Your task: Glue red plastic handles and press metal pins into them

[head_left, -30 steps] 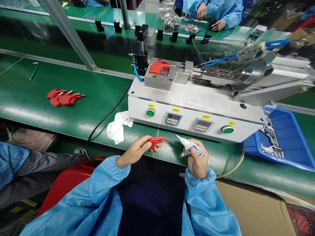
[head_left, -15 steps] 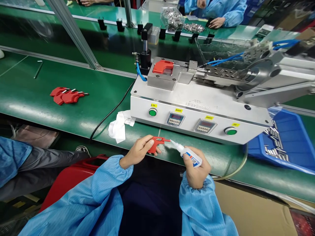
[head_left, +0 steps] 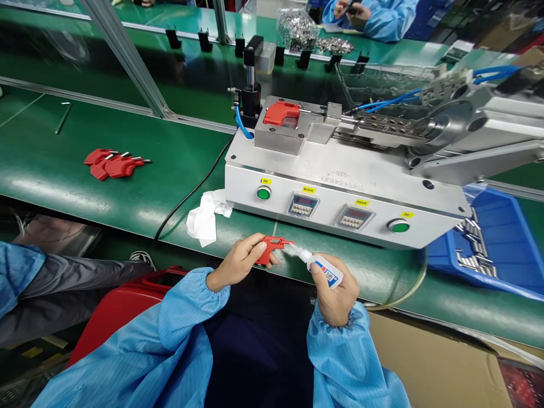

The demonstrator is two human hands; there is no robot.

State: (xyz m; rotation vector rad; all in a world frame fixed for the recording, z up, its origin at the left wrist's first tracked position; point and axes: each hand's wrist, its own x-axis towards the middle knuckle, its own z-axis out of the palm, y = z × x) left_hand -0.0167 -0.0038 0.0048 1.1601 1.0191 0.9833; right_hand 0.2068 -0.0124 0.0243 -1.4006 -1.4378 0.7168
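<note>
My left hand [head_left: 239, 262] is closed on a small red plastic part [head_left: 272, 248], held just above the near edge of the green conveyor belt [head_left: 127, 192]. My right hand [head_left: 337, 292] grips a small white glue bottle [head_left: 321, 268]. Its nozzle points left and touches the right tip of the red part. Behind both hands stands a grey press machine [head_left: 340, 187] with two green buttons and two small displays. Another red part [head_left: 280, 113] sits in the fixture on top of it.
A pile of red parts with metal pins [head_left: 113, 164] lies on the belt at left. A crumpled white cloth [head_left: 204, 218] and a black cable lie beside the machine. A blue bin of metal pins [head_left: 488, 249] stands right. Another person's hands [head_left: 355, 8] work across the far belt.
My right hand tipped the glue bottle down and moved it left until the nozzle met the red part's tip. My left hand barely moved.
</note>
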